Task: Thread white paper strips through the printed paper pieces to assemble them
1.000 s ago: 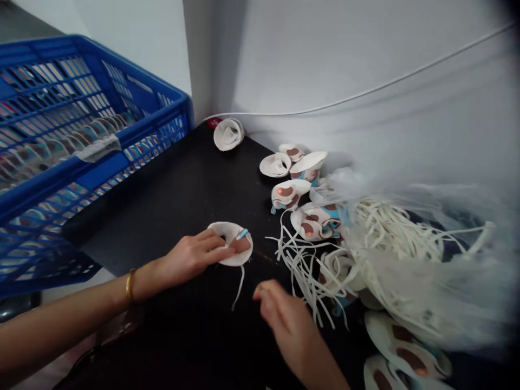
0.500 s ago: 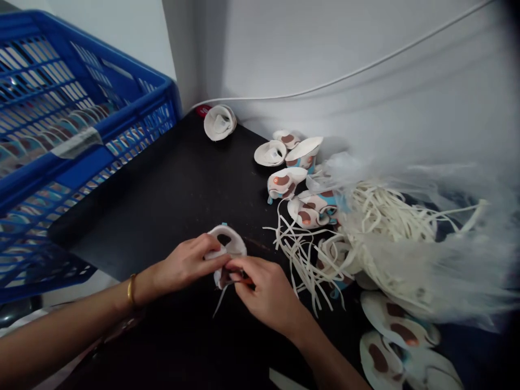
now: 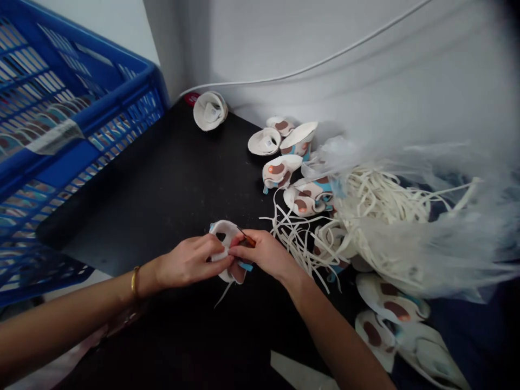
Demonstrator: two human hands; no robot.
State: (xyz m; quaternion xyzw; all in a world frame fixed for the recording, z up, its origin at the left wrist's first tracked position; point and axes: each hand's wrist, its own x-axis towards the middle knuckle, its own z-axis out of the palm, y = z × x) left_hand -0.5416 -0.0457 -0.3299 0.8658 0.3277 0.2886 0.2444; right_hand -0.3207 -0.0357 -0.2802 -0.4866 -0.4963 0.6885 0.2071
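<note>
My left hand [image 3: 195,261] grips the left side of a small white shoe upper [image 3: 224,229] with brown and light blue patches, held just over the black table. At its right side, my right hand [image 3: 260,252] is closed on a thin tool with an orange-brown handle [image 3: 248,239], its fingertips touching the upper. The tool's dark, narrow tip points up and left. From the underside of the upper hangs a thin white strip [image 3: 223,295]. Fingers partly cover the middle of the upper.
Several similar uppers [image 3: 280,170] stand at the back right, beside loose white strips [image 3: 303,244] and a clear plastic bag [image 3: 430,254] of strips. More flat uppers lie lower right. A nested stack [image 3: 210,111] stands by the wall. A blue crate [image 3: 117,95] is at left.
My right hand has moved up and turned, and the tool now shows above its fingers. The upper has turned, exposing more brown and a blue tab. The whole view has shifted slightly.
</note>
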